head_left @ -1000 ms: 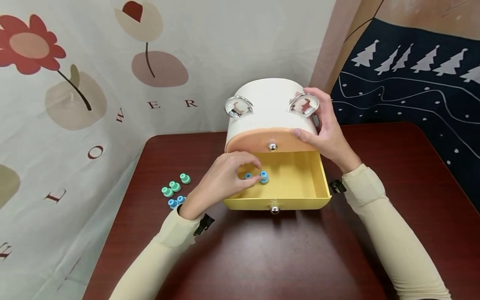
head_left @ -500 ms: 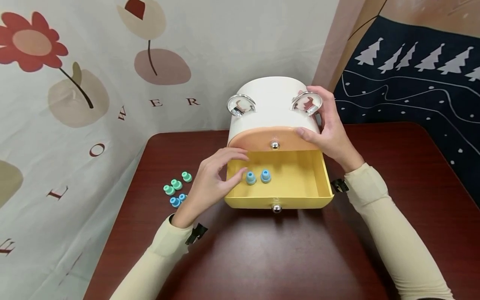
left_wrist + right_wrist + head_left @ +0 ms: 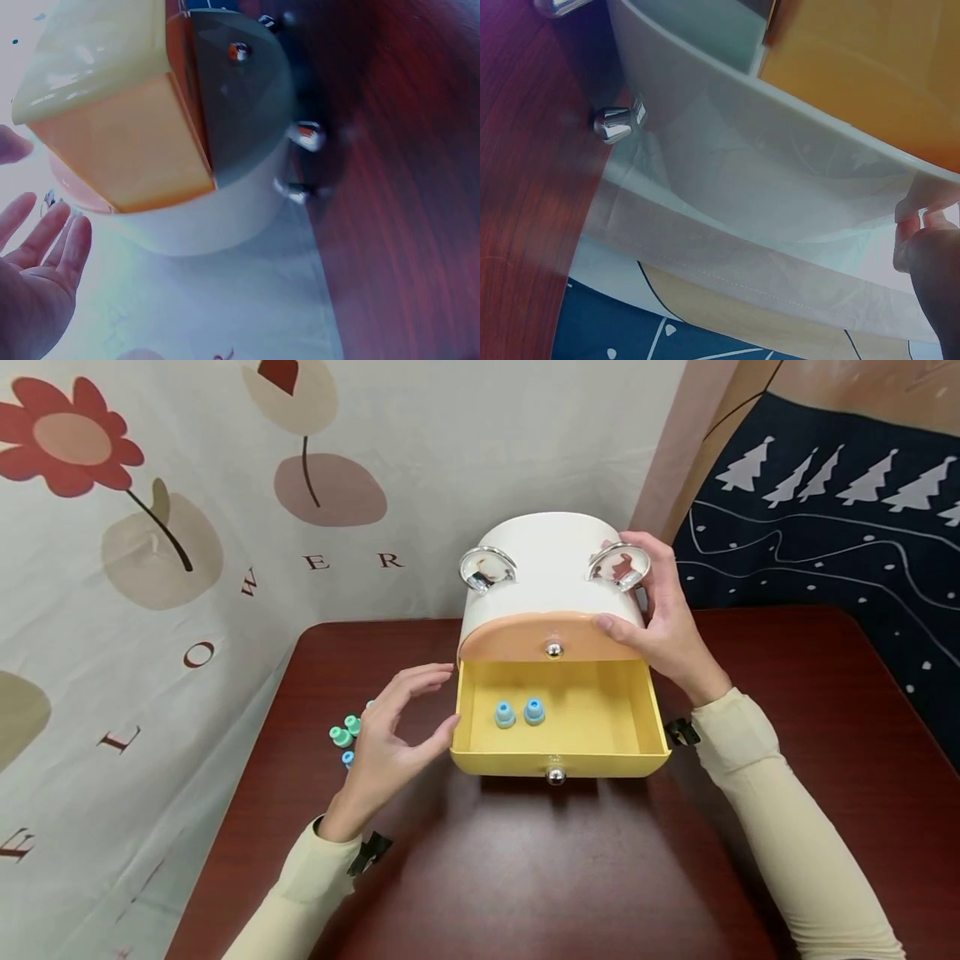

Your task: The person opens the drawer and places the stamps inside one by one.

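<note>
A white mini drawer cabinet (image 3: 551, 547) with an orange top drawer front (image 3: 510, 643) stands on the table. Below that front, its yellow drawer (image 3: 600, 767) is pulled out. Two blue stepped pegs (image 3: 505, 716) stand upright inside the drawer, left of its middle. Just outside the drawer's left wall, my left hand (image 3: 390, 735) is empty, thumb and fingers spread apart. My right hand (image 3: 667, 627) grips the cabinet's right side, thumb on the front's upper edge and fingers toward the back. In the left wrist view, a green lower drawer (image 3: 247, 112) is visible too.
Green pegs (image 3: 341, 737) and a blue peg (image 3: 348, 759) lie on the dark red table (image 3: 525, 877), partly behind the left hand. Two silver ear-shaped loops (image 3: 487, 568) sit on the cabinet's top. A flower-print cloth (image 3: 450, 460) hangs close behind, and a navy tree-print cloth at right.
My left hand has drawn back leftward from over the drawer to outside its left wall, uncovering both blue pegs. The right hand keeps its grip on the cabinet.
</note>
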The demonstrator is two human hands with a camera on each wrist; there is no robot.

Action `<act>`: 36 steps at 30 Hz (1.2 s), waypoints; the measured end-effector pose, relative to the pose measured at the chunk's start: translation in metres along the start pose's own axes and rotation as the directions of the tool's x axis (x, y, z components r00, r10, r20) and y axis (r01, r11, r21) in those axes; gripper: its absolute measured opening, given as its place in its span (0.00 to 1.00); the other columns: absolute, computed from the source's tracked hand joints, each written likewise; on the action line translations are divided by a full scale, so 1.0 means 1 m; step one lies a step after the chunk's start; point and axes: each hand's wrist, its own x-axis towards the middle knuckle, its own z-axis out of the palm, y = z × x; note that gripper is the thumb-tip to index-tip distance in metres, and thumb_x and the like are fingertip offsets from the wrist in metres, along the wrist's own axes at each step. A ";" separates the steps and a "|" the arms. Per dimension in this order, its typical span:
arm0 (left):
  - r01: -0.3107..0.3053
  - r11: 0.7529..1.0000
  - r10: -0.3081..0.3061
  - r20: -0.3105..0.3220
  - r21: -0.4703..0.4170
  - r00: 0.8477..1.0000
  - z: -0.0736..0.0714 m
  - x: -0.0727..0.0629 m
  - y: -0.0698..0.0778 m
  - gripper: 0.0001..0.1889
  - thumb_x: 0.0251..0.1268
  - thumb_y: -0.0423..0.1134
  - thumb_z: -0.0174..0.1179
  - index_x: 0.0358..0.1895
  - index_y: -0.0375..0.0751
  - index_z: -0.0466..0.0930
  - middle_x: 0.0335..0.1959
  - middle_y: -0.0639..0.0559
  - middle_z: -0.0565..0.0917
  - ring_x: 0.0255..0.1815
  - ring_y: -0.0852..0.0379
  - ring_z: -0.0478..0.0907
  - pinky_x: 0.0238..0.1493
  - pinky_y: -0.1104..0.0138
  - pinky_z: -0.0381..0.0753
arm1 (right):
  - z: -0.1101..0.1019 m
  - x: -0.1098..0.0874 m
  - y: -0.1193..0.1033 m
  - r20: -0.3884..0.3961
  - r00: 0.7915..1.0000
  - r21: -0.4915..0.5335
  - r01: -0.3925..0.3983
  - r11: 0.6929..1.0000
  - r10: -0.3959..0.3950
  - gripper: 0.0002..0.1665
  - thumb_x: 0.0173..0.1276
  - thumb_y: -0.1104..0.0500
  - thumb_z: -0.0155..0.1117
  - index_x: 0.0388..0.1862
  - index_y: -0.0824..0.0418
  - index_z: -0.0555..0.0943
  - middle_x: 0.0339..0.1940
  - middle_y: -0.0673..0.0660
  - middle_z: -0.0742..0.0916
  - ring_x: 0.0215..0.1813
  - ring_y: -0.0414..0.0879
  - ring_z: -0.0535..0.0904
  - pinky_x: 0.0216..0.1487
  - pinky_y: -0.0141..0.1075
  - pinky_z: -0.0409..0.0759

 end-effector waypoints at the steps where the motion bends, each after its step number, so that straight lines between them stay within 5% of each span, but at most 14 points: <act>1: 0.001 1.000 -0.001 -0.013 -0.009 1.000 -0.002 -0.003 -0.001 0.27 0.58 0.21 0.75 0.63 0.31 0.84 0.63 0.38 0.85 0.64 0.43 0.83 0.66 0.55 0.80 | 0.000 0.000 0.000 0.000 1.000 0.003 -0.003 1.000 0.003 0.53 0.61 0.66 0.72 0.84 0.52 0.61 0.81 0.59 0.73 0.76 0.55 0.68 0.74 0.39 0.71; 9: 0.032 0.997 -0.025 -0.109 0.069 0.994 -0.022 -0.027 0.000 0.26 0.51 0.22 0.77 0.58 0.30 0.87 0.56 0.36 0.88 0.55 0.49 0.83 0.57 0.63 0.79 | 0.002 -0.001 0.000 -0.002 1.000 -0.003 -0.007 1.000 0.007 0.54 0.61 0.66 0.72 0.84 0.51 0.61 0.81 0.57 0.72 0.76 0.56 0.68 0.74 0.39 0.72; 18: 0.144 0.974 -0.122 -0.128 0.176 0.984 -0.037 -0.032 0.030 0.29 0.45 0.14 0.77 0.57 0.24 0.85 0.54 0.32 0.87 0.53 0.54 0.78 0.52 0.71 0.76 | 0.001 -0.003 0.000 -0.005 1.000 0.002 -0.019 1.000 0.019 0.54 0.61 0.66 0.72 0.84 0.51 0.60 0.79 0.55 0.72 0.74 0.56 0.68 0.75 0.41 0.72; 23: 0.198 0.954 -0.162 -0.172 0.225 0.972 -0.045 -0.047 0.017 0.27 0.46 0.16 0.78 0.55 0.28 0.87 0.53 0.34 0.87 0.49 0.54 0.75 0.44 0.74 0.75 | -0.001 -0.004 0.000 0.008 1.000 -0.008 0.005 1.000 -0.005 0.53 0.63 0.64 0.73 0.85 0.51 0.60 0.81 0.64 0.70 0.74 0.55 0.69 0.75 0.40 0.72; 28: 0.287 0.898 -0.240 -0.177 0.333 0.955 -0.055 -0.072 -0.012 0.28 0.50 0.22 0.82 0.57 0.38 0.89 0.57 0.47 0.89 0.53 0.51 0.74 0.49 0.73 0.72 | -0.002 -0.002 0.000 0.024 0.999 -0.003 0.044 0.999 -0.044 0.53 0.64 0.62 0.75 0.85 0.50 0.61 0.80 0.64 0.73 0.74 0.56 0.70 0.73 0.37 0.75; 36: 0.422 0.777 -0.397 -0.156 0.466 0.904 -0.068 -0.078 -0.015 0.15 0.56 0.26 0.80 0.46 0.38 0.89 0.41 0.45 0.88 0.40 0.47 0.74 0.39 0.69 0.67 | -0.002 0.000 0.005 0.028 0.998 -0.005 0.056 0.998 -0.056 0.51 0.68 0.58 0.75 0.85 0.49 0.60 0.77 0.60 0.73 0.73 0.57 0.70 0.72 0.38 0.76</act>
